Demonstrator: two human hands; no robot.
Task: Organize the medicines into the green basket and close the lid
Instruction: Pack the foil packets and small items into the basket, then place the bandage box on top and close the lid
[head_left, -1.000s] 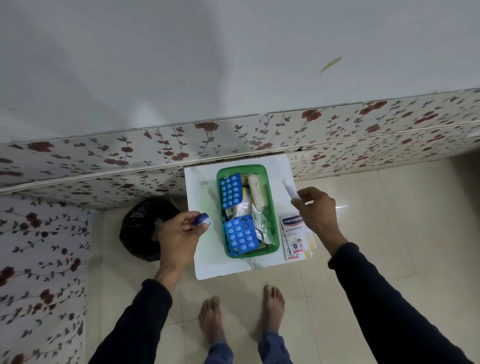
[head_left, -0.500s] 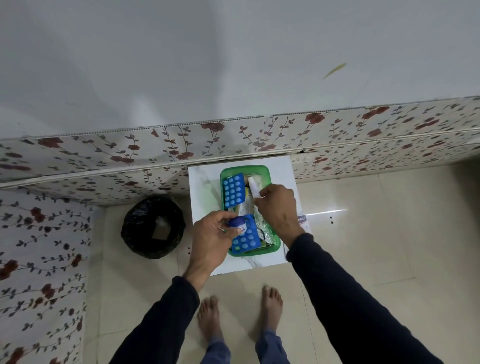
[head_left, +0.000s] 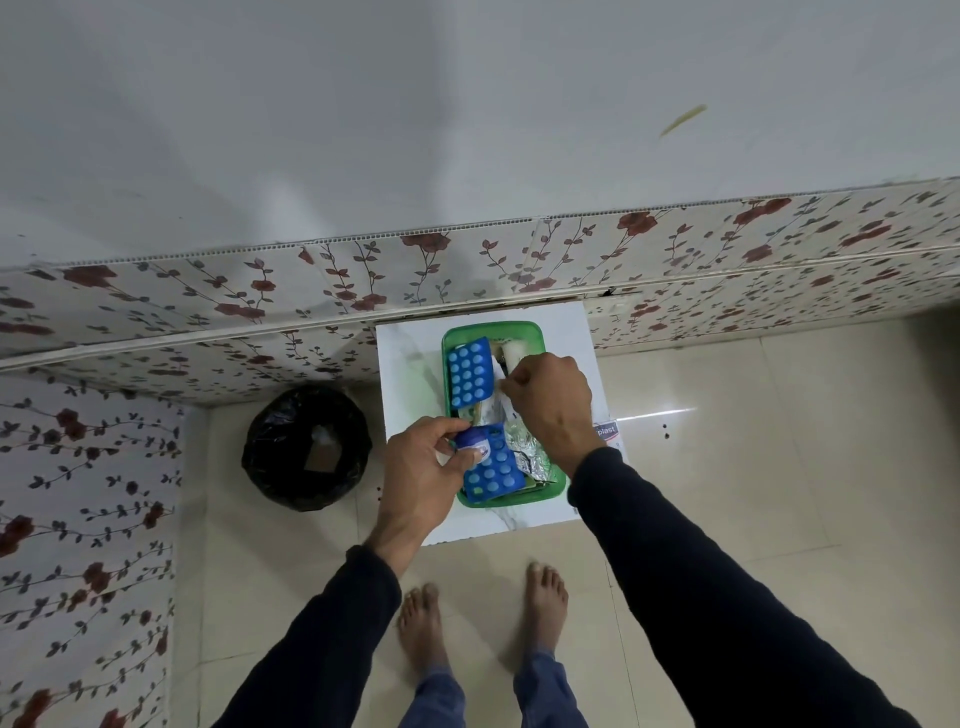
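A green basket (head_left: 492, 330) stands open on a small white table (head_left: 410, 374). Inside it lie two blue blister packs, one at the far left (head_left: 470, 378) and one at the near end (head_left: 493, 475), a white roll (head_left: 514, 353) and foil strips (head_left: 524, 447). My left hand (head_left: 423, 470) is over the basket's near left edge, pinching a small blue-capped jar (head_left: 475, 446). My right hand (head_left: 550, 402) is over the basket's middle, fingers closed on a small white tube (head_left: 503, 375). A plaster box (head_left: 607, 432) lies on the table right of the basket, mostly hidden by my right wrist.
A black-lined bin (head_left: 307, 448) stands on the tiled floor left of the table. A floral-panelled wall (head_left: 467, 260) runs right behind the table and along the left. My bare feet (head_left: 483, 618) are just in front of the table. No lid is visible.
Both hands came in from beside the basket to over it, carrying the jar and the tube. My right arm now covers most of the plaster box.
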